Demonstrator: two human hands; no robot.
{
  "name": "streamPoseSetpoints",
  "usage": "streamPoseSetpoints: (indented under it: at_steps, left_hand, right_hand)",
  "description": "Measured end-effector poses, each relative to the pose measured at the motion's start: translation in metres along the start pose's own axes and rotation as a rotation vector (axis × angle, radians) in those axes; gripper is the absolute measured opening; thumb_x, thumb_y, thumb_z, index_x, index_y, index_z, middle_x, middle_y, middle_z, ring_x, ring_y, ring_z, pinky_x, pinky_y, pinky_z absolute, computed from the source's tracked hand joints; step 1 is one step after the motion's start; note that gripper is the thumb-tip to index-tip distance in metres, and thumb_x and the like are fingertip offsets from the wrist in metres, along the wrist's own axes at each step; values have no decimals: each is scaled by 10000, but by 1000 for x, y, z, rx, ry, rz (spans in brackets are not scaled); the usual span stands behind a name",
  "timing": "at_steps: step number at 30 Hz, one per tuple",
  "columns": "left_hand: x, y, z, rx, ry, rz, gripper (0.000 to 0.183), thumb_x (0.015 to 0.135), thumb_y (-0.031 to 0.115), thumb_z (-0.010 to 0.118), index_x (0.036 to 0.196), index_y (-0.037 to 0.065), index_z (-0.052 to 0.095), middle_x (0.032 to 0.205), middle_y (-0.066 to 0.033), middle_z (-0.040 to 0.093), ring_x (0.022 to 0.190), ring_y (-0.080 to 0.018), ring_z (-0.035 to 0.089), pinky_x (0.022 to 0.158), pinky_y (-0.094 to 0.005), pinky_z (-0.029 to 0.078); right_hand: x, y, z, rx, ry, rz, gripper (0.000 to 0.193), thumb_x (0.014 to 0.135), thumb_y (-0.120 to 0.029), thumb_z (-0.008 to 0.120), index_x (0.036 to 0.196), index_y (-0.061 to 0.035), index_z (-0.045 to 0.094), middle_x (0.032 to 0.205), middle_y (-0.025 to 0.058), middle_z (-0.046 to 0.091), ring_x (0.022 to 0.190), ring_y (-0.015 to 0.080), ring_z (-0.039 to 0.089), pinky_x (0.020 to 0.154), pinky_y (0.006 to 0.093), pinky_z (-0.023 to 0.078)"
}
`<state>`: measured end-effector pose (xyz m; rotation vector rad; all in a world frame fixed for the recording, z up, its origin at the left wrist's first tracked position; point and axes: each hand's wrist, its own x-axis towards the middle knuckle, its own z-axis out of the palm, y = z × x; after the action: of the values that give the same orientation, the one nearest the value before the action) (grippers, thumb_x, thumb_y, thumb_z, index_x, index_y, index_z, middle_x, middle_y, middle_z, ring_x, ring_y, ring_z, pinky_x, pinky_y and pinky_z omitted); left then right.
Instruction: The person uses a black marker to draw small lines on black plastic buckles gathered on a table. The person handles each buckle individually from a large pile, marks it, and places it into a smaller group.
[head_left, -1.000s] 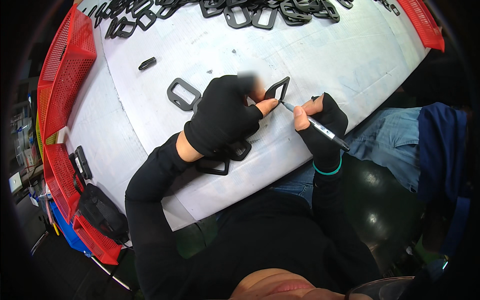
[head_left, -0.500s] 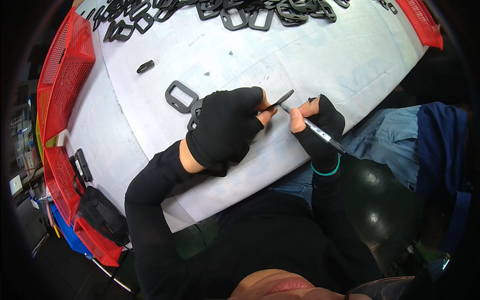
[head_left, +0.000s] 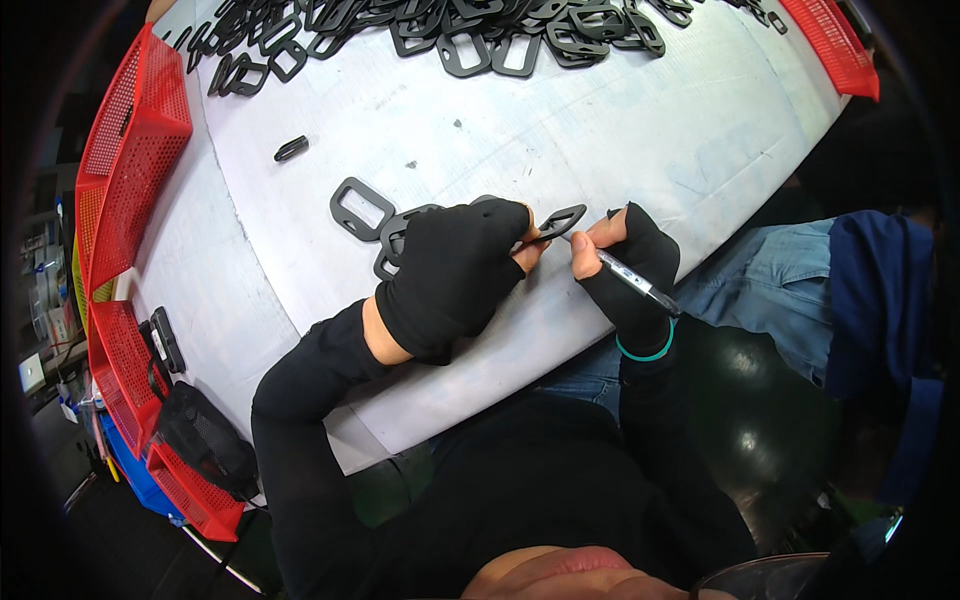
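My left hand [head_left: 455,260], in a black fingerless glove, pinches a flat black frame-shaped piece [head_left: 574,214] at one end. The piece is tilted, and its opening shows. Gloved the same way, my right hand [head_left: 640,255] grips a marker pen [head_left: 634,282] with a pale barrel and a dark back end. The pen's tip points at the piece's near edge; I cannot tell whether it touches. Beside and partly under my left hand lie several similar black frames [head_left: 338,209]. Farther left, a loose black pen cap [head_left: 291,148] rests on the table.
A large heap of black frames [head_left: 466,68] covers the table's far side. Red perforated baskets [head_left: 150,120] line the left edge, and another red basket [head_left: 835,50] stands far right. Near the left edge are a small black device [head_left: 167,340] and a black mesh pouch [head_left: 205,435].
The held piece has turned and dropped slightly, so its opening now shows. My right hand with the marker has shifted slightly left and nearer to me. More of the frames beside my left hand shows.
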<state>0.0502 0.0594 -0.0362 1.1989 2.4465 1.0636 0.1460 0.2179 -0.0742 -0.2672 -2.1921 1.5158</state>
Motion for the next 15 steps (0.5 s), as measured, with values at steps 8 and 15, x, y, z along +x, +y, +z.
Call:
streamPoseSetpoints:
  at_steps: [8,15]
  left_hand:
    - [14,-5,-18,-216,-86,-196,172,759,170,723,750,33,618,605,-75,608,523,-148,577,508,-268,434]
    - [32,-41,-93,-254,-628,-237,196,762,162,731,730,7,615,609,-2,570,587,-52,505,561,-220,410]
  right_hand:
    - [5,0,-13,456,46,196,207,747,-75,669,707,-12,476,591,69,552,541,106,534,517,241,424]
    - [12,-5,-21,577,7,260,240,770,-144,624,714,-52,409,557,60,484,526,127,528,539,254,465]
